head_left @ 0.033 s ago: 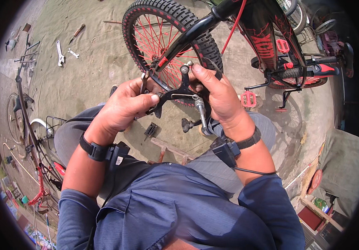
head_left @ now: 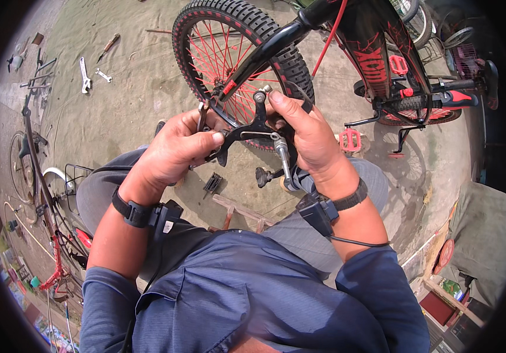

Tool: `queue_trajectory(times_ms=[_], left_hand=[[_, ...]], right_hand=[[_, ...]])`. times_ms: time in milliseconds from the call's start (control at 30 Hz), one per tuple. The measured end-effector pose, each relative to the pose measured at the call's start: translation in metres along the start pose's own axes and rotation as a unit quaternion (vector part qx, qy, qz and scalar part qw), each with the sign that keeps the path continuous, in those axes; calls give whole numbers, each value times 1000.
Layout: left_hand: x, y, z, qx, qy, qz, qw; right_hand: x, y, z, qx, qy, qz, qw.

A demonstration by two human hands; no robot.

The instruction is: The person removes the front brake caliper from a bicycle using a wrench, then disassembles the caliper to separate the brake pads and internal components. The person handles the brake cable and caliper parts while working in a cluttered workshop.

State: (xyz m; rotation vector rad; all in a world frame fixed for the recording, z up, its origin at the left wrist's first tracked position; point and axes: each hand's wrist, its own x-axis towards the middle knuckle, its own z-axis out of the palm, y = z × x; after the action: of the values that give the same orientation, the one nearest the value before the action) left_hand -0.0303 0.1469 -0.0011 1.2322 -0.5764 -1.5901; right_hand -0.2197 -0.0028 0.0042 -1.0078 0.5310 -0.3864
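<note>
In left hand [head_left: 177, 147] and right hand [head_left: 313, 140]: black brake caliper [head_left: 258, 125].

underfoot: wrinkled green sheet [head_left: 135, 76] | right: pale ground [head_left: 444, 156] | light: bright sunlight

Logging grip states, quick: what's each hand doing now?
Left hand: closed, holding one side of the black brake caliper.
Right hand: closed, holding the other side of the same caliper.
</note>
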Motion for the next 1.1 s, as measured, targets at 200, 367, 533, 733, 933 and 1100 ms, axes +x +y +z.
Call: queue_trajectory(times_ms=[200, 367, 533, 733, 933, 1100], left_hand=[[2, -3, -2, -90, 27, 17, 995], [3, -3, -4, -104, 26, 24, 994], [3, -6, -6, -133, 45, 25, 990], [6, -10, -9, -163, 41, 32, 985], [6, -10, -9, -168, 39, 25, 985], [6, -10, -9, -142, 55, 18, 988]], right_hand=[[0, 3, -1, 13, -22, 66, 997], [-3, -2, 7, 27, 22, 29, 999], [-6, -5, 6, -22, -4, 12, 1000], [-4, 1, -1, 4, -21, 19, 1000], [-4, -1, -2, -4, -35, 52, 998], [-4, -1, 0, -33, -22, 59, 997]])
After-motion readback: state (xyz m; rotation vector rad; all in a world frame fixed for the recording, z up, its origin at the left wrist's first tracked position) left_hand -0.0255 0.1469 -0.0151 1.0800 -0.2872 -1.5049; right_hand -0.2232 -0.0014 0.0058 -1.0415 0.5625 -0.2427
